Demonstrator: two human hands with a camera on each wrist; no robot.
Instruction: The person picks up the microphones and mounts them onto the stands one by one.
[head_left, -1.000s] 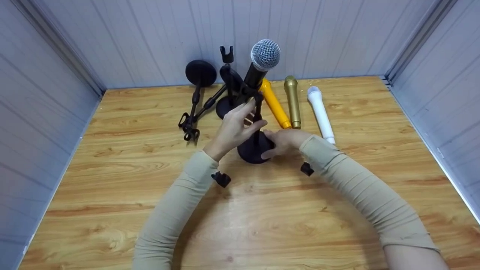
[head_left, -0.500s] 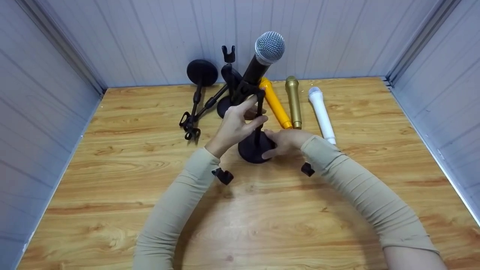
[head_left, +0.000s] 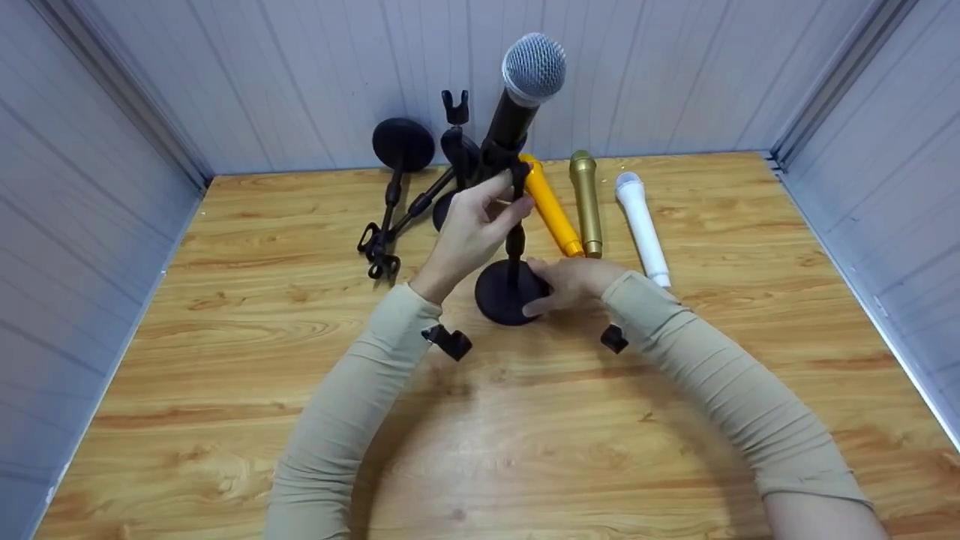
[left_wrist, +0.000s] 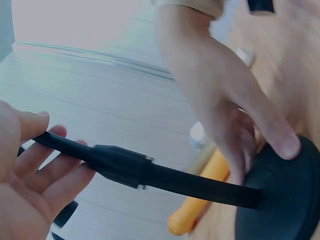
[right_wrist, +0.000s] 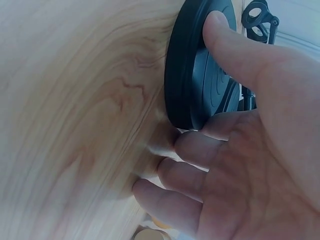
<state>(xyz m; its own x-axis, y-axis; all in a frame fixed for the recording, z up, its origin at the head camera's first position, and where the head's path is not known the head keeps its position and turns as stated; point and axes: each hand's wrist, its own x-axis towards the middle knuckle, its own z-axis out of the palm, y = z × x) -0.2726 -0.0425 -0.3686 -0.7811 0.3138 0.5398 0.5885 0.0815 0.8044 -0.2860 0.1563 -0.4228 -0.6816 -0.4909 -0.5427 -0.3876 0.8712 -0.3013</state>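
A black desktop microphone stand (head_left: pixel 495 300) stands on its round base near the middle of the table. Clipped at its top is a black microphone (head_left: pixel 534 71) with a silver mesh head, tilted up and to the right. My left hand (head_left: pixel 469 225) pinches the thin upper pole just below the clip, thumb on one side and fingers on the other. Lower down the pole a thicker collar (left_wrist: pixel 120 165) shows in the left wrist view. My right hand (head_left: pixel 566 285) grips the right edge of the base, its thumb (right_wrist: pixel 218 25) on the upper face.
Behind to the left are another black stand (head_left: pixel 456 112), upright, and one lying tipped over with its round base (head_left: pixel 403 145) against the wall. Yellow (head_left: pixel 553 210), gold (head_left: pixel 586 202) and white microphones (head_left: pixel 641 225) lie to the right. Panel walls enclose the back and sides.
My left hand has risen with the clip and microphone. More of the pole and its collar now shows above the base. My right hand and the base have stayed in place.
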